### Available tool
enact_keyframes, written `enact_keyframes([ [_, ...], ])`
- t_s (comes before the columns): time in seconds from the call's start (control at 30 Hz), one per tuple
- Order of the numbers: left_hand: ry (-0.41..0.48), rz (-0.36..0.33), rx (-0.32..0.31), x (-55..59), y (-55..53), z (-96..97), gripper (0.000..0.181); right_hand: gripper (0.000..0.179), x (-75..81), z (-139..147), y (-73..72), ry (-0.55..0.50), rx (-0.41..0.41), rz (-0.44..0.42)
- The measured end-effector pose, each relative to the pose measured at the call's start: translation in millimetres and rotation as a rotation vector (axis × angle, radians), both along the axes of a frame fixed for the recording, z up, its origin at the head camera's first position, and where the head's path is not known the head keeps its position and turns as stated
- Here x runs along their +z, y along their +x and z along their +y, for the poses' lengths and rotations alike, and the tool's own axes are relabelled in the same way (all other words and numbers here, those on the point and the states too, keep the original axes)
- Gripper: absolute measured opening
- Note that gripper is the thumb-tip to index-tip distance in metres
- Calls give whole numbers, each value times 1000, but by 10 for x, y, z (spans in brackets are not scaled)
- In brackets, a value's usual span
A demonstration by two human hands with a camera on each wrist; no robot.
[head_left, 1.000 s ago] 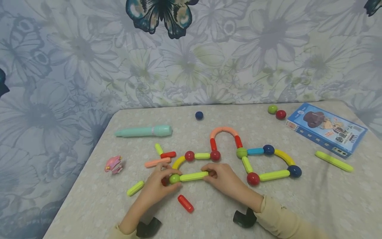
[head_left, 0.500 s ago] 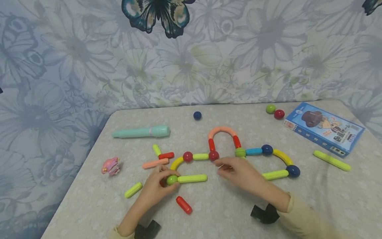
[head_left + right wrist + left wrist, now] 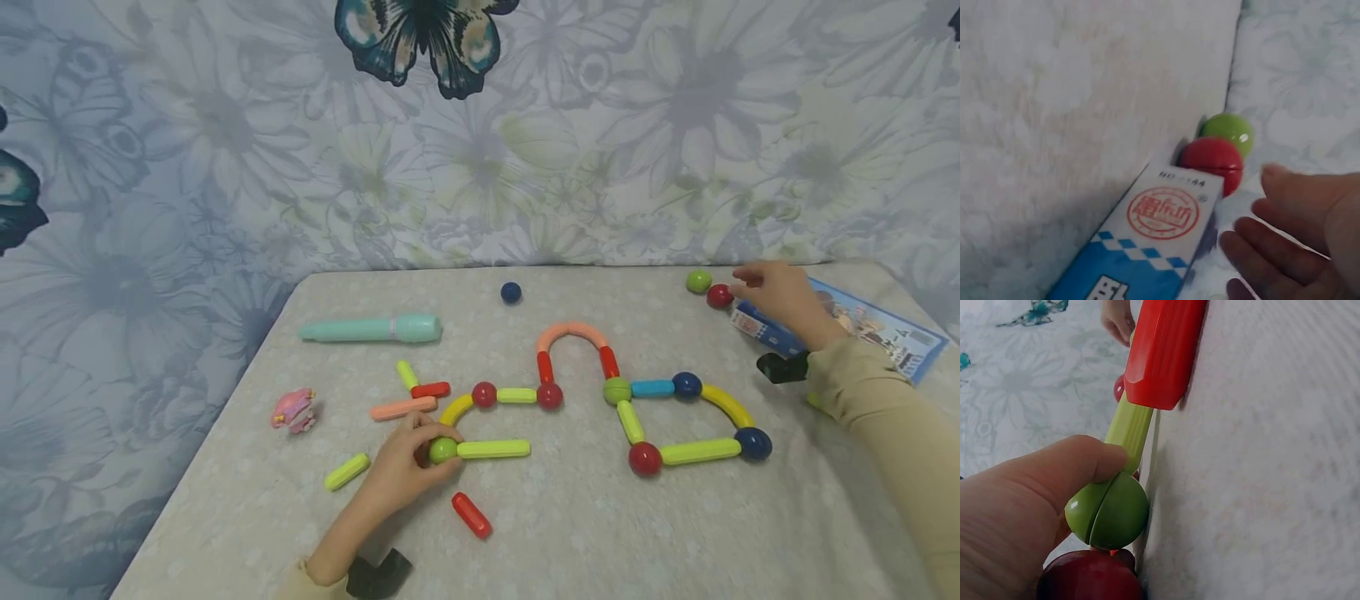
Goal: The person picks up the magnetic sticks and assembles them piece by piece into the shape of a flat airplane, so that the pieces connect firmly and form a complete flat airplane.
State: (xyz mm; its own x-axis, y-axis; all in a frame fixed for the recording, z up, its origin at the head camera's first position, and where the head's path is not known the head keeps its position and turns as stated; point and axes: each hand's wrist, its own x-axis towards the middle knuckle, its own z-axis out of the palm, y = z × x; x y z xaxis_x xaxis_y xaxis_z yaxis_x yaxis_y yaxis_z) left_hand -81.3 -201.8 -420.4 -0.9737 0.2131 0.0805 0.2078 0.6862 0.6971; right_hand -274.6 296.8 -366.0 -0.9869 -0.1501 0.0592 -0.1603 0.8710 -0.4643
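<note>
My left hand (image 3: 408, 458) grips a green magnetic ball (image 3: 443, 450) between thumb and fingers. A light green stick (image 3: 495, 449) extends rightward from that ball. In the left wrist view the thumb lies where ball and stick meet, and a dark red ball (image 3: 1091, 578) sits beside the green ball. At the back right, my right hand (image 3: 783, 300) hovers over the blue box (image 3: 768, 330), fingers apart and holding nothing. Its fingertips are close to a loose red ball (image 3: 720, 296), which has a green ball (image 3: 699, 282) next to it. The right wrist view shows a gap between thumb and red ball (image 3: 1213, 162).
A chain of sticks and balls, including a peach arch (image 3: 572, 328) and a yellow curve (image 3: 727, 404), lies mid-table. Loose pieces, like a red stick (image 3: 472, 515), surround the left hand. A mint pen-shaped object (image 3: 371, 329), pink figurine (image 3: 294, 411) and blue ball (image 3: 511, 292) lie farther off.
My right hand has let go of the light green stick's right end and moved right and away to the loose balls by the box. The left hand stays at the green ball.
</note>
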Motion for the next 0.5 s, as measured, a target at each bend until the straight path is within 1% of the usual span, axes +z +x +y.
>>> enact_keyframes([
  [0.07, 0, -1, 3, -10, 1, 4, 26, 45, -32, 15, -69, 56, 28, -34],
  [0.17, -1, 4, 11, -22, -2, 7, 27, 44, -91, 6, -167, 118, 65, -52],
  [0.3, 3, 17, 3, -37, -24, 23, 26, 39, -156, -10, -214, 127, 52, -45],
  [0.4, 6, 14, -3, -39, -41, 39, 26, 40, -168, -2, -185, 88, 30, -51],
  [0.47, 7, 7, 3, -32, -47, 46, 27, 44, -135, -23, -107, 39, 13, -36],
  [0.5, 8, 4, 7, -27, -46, 47, 27, 48, -97, -56, -40, 6, 5, -26],
])
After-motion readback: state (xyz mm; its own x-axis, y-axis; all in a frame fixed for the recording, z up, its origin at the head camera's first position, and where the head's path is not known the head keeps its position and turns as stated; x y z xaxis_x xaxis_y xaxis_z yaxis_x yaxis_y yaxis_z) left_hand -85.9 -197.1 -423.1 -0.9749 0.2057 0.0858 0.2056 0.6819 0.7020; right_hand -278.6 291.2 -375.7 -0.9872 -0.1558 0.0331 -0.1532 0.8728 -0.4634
